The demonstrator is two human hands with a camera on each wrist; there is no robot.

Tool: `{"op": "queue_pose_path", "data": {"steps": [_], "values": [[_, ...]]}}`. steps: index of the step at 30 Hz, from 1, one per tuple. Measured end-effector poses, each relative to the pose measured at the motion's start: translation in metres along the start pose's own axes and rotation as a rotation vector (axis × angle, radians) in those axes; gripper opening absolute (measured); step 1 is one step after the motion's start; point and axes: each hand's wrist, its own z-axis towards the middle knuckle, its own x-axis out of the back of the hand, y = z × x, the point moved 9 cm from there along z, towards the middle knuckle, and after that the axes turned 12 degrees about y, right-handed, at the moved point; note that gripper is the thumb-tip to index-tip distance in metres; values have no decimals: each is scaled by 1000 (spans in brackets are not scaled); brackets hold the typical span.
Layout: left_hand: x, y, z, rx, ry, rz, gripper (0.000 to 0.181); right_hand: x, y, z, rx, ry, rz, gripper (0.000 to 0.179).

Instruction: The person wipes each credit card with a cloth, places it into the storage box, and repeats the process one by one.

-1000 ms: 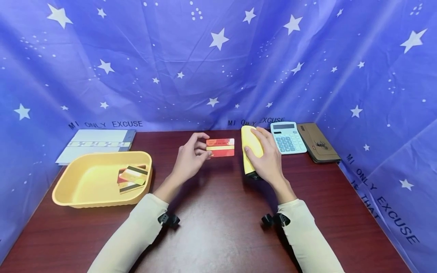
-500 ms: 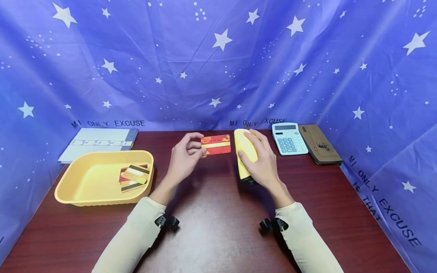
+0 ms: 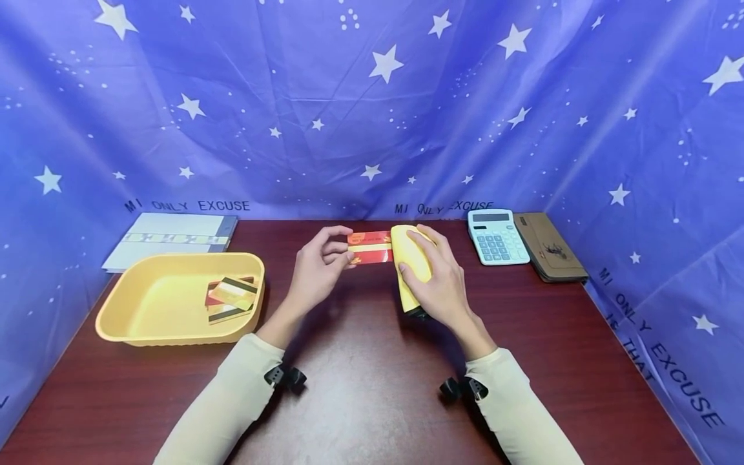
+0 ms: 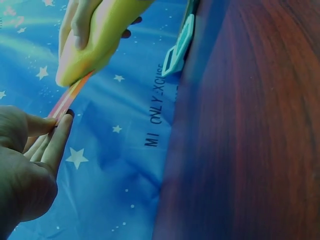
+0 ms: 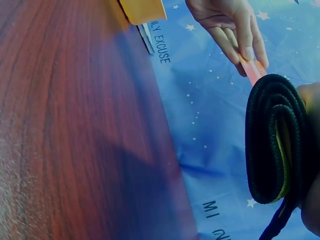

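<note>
Between thumb and fingertips, my left hand pinches the left end of a red bank card with a pale yellow stripe, above the table. My right hand grips a folded yellow cloth from its right side. In the right wrist view, the black edge of the cloth shows several rolled layers. The card's right end meets the cloth's left side in the head view. From the left wrist, the card runs up to the cloth's lower edge.
At the left stands a yellow basin holding several cards. A white notebook lies behind it. A light-blue calculator and a brown wallet sit at the back right, before the starry curtain.
The right hand has brought the yellow cloth leftward to the card, closing the gap between them. The left hand still pinches the card, which tilted slightly and levelled again.
</note>
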Motion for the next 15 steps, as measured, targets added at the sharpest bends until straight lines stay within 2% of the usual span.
{"op": "queue_pose_path", "data": {"steps": [4, 11, 15], "values": [[-6, -2, -2, 4, -7, -46, 39, 0, 1, -2, -5, 5, 2, 59], [-14, -11, -6, 104, -27, -181, 42, -7, -5, -6, 25, 2, -2, 59], [-15, -13, -8, 129, -27, -203, 41, -11, -9, -8, 37, -10, -5, 59]]}}
